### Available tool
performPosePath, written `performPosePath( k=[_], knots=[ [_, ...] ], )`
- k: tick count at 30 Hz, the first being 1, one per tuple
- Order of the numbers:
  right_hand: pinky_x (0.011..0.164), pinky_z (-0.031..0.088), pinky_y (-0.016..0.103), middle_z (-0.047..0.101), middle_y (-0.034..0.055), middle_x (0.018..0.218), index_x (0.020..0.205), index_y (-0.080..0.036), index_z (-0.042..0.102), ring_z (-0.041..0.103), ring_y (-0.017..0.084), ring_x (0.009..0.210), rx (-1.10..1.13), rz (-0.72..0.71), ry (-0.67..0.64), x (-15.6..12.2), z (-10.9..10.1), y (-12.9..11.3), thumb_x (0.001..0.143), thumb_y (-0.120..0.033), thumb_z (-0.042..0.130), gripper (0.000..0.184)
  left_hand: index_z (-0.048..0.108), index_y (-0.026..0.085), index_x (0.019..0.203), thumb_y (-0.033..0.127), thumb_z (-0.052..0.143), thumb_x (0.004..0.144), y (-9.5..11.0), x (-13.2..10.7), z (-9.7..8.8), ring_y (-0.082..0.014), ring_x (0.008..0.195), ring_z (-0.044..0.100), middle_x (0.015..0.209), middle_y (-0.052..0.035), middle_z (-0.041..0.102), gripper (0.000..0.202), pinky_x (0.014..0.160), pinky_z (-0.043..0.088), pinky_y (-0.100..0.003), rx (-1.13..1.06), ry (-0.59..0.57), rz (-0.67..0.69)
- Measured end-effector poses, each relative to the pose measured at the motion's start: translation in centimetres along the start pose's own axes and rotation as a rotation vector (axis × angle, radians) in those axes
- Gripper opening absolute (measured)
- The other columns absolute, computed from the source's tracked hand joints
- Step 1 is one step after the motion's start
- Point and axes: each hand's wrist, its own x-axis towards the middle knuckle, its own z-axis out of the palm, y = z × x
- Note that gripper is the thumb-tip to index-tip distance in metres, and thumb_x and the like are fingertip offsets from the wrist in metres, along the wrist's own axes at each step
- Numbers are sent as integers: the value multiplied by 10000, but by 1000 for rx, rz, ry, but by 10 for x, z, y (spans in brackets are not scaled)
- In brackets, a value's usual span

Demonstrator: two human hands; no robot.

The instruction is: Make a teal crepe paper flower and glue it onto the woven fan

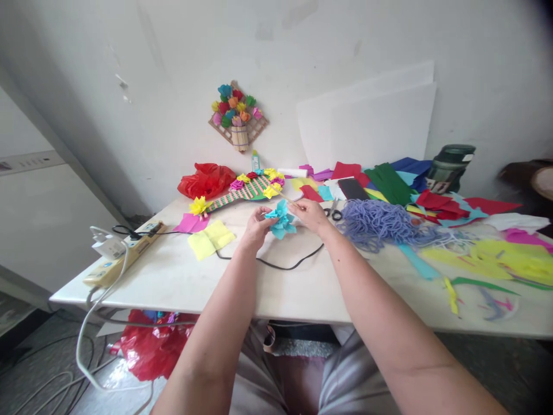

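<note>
A light-blue crepe paper flower point(283, 222) is pinched in my left hand point(258, 226), its petals spread and ruffled. My right hand point(309, 214) is closed on a thin wooden stick point(285, 197), which slants up to the left just above the flower. Behind both hands lies a green lute-shaped board point(246, 193) with pale strips across it and yellow, pink and red paper flowers along its edges. Scissors point(333, 214) with black handles rest right of my right hand. Left of my left hand are yellow paper squares point(211, 238).
A heap of purple yarn point(380, 222) and coloured paper sheets point(389, 181) cover the right side. A power strip point(123, 256) sits at the left edge; its black cord point(285, 267) crosses the table. A red plastic bag point(207, 180) and dark bottle point(451, 167) stand at the back.
</note>
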Motion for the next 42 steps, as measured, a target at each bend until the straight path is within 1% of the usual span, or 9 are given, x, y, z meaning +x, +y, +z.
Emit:
performPosePath(
  k=[2, 6, 11, 17, 23, 28, 35, 38, 42],
  knots=[
    [569, 333, 247, 495, -16, 569, 534, -179, 535, 452, 120, 593, 50, 22, 8, 0, 0, 0, 757, -453, 564, 355, 503, 185, 811, 233, 827, 490, 0, -1, 2, -95, 505, 545, 626, 44, 586, 458, 496, 373, -208, 20, -20, -6],
    [596, 363, 251, 514, -15, 618, 517, -184, 499, 477, 123, 621, 135, 43, 34, 0, 1, -1, 673, -363, 606, 260, 495, 189, 790, 220, 823, 485, 0, -3, 6, -86, 487, 519, 612, 48, 573, 449, 474, 342, -199, 53, -53, -36],
    [585, 358, 247, 480, -22, 585, 495, -194, 436, 447, 114, 595, 158, 38, 52, -1, 2, -3, 673, -348, 560, 266, 515, 191, 797, 278, 785, 536, 3, -4, 7, -112, 550, 555, 654, 31, 580, 386, 532, 420, -232, -11, -90, -90],
    [515, 297, 230, 403, -46, 483, 505, -183, 502, 395, 101, 536, 90, 92, 8, -3, 3, -7, 669, -374, 565, 259, 583, 177, 824, 420, 734, 577, 3, -1, 6, -137, 520, 546, 630, -1, 596, 377, 510, 426, -261, -32, -46, -132],
    [500, 274, 233, 395, -45, 483, 498, -188, 486, 378, 101, 532, 54, 108, -14, -5, 8, -10, 668, -396, 579, 284, 616, 142, 651, 343, 743, 536, 3, -1, 6, -104, 475, 474, 547, 7, 523, 265, 462, 370, -234, 52, -22, -120],
    [506, 265, 233, 377, -43, 499, 504, -190, 468, 361, 100, 539, 51, 104, -38, -6, 10, -11, 671, -425, 576, 307, 563, 147, 528, 309, 727, 532, 4, -1, 6, -81, 427, 387, 471, 22, 441, 231, 414, 270, -224, 109, 30, -91],
    [502, 245, 236, 361, -39, 511, 516, -193, 445, 344, 98, 540, 51, 68, -30, -6, 11, -9, 694, -436, 555, 321, 565, 154, 533, 295, 684, 522, 5, -1, 6, -88, 438, 392, 478, 23, 437, 185, 399, 289, -219, 100, 73, -101],
    [496, 236, 238, 363, -37, 520, 527, -189, 458, 345, 96, 540, 68, 53, -49, -6, 11, -9, 704, -450, 545, 328, 563, 156, 543, 298, 684, 522, 5, -1, 5, -88, 429, 392, 474, 29, 435, 188, 391, 290, -218, 65, 52, -122],
    [494, 227, 238, 352, -42, 509, 521, -185, 453, 330, 91, 537, 90, 37, -63, -6, 10, -10, 709, -469, 550, 353, 572, 149, 566, 288, 661, 522, 5, 1, 4, -101, 432, 439, 494, 19, 492, 171, 407, 341, -231, 18, 28, -195]
  ],
)
